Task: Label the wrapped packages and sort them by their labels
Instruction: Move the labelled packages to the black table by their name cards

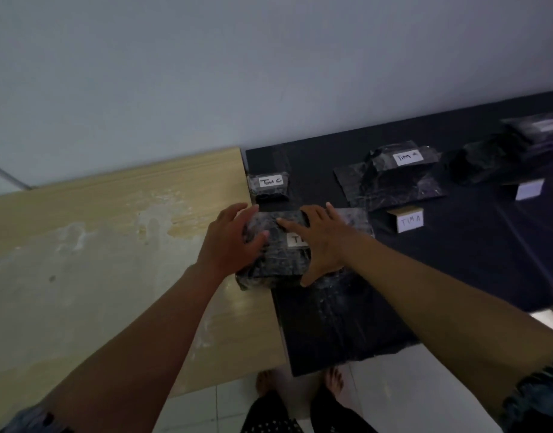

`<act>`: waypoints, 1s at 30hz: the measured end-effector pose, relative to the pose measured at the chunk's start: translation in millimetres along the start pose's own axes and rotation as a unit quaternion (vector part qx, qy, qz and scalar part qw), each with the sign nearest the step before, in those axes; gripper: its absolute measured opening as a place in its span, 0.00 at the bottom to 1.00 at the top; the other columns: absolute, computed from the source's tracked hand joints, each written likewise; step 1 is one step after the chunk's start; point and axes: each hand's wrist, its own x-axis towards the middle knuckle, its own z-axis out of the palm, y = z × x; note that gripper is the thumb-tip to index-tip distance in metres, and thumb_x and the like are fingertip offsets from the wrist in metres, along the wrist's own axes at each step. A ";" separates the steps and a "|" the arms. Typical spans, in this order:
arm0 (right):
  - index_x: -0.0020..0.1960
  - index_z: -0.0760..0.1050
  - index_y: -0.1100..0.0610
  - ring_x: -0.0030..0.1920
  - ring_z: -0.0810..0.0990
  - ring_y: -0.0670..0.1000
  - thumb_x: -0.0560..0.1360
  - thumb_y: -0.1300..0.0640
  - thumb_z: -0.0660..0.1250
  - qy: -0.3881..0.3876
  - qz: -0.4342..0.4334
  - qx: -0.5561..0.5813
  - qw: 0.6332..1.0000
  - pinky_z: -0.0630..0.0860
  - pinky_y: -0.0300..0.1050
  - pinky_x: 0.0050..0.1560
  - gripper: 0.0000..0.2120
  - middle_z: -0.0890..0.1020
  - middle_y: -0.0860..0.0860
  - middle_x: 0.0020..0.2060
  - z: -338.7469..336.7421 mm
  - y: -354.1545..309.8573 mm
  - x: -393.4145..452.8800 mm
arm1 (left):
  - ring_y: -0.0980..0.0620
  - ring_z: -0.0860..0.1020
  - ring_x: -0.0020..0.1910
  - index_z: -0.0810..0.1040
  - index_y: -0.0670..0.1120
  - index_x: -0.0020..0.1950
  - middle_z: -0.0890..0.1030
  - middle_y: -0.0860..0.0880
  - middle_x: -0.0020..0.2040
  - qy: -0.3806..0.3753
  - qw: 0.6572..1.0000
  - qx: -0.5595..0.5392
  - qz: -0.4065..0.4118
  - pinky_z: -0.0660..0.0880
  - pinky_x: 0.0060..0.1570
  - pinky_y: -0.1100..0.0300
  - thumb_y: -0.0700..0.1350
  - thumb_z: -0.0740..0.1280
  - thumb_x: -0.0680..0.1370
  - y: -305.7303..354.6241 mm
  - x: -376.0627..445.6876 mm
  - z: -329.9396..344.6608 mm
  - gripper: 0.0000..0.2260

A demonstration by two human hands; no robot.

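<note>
The wooden table (97, 245) on the left carries no package, only pale stains. At its right edge starts the black cloth (456, 245), the landmark here. On the cloth's left border lies the wrapped package in hand (278, 260), its near corner hanging over onto the wood. The left hand (231, 242) curls round the package's left end, thumb on top. The right hand (322, 239) lies flat on it with fingers spread, pressing down a white label (295, 239) of which only a "T" shows.

Farther back along the cloth's left border sits a small package marked "Tim C" (269, 185). Toward the cloth's middle, a labelled "Tim" package (400, 160) rests on a flat one, with a "TIM A" card (409, 220) in front. At the cloth's right end lie more dark packages (500, 157) — too blurred to read.

Sorting looks well underway — this package seems labelled and probably awaits placing.
</note>
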 end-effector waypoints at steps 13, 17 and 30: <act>0.77 0.33 0.38 0.77 0.46 0.63 0.56 0.22 0.68 0.128 0.258 0.171 0.942 0.48 0.65 0.75 0.63 0.47 0.60 0.76 5.0 -9.5 -16.2 | 0.42 0.75 0.62 0.75 0.40 0.67 0.77 0.40 0.63 -0.009 0.990 -0.137 -0.023 0.67 0.62 0.57 0.42 0.61 0.82 -27.6 114.9 5.0 0.15; 0.77 0.33 0.38 0.77 0.46 0.63 0.56 0.22 0.68 0.130 0.329 0.194 0.915 0.48 0.66 0.75 0.63 0.47 0.61 0.76 13.4 -8.8 -11.9 | 0.39 0.75 0.60 0.75 0.38 0.67 0.76 0.37 0.61 -0.074 0.991 -0.108 0.017 0.70 0.60 0.53 0.38 0.65 0.77 -54.1 134.6 35.5 0.17; 0.78 0.37 0.38 0.76 0.47 0.63 0.55 0.21 0.68 0.125 0.374 0.201 0.897 0.48 0.67 0.74 0.62 0.48 0.60 0.77 21.1 2.7 12.5 | 0.39 0.66 0.70 0.61 0.46 0.77 0.66 0.39 0.72 -0.192 0.981 -0.019 -0.005 0.67 0.66 0.45 0.50 0.76 0.70 -83.8 173.4 95.3 0.40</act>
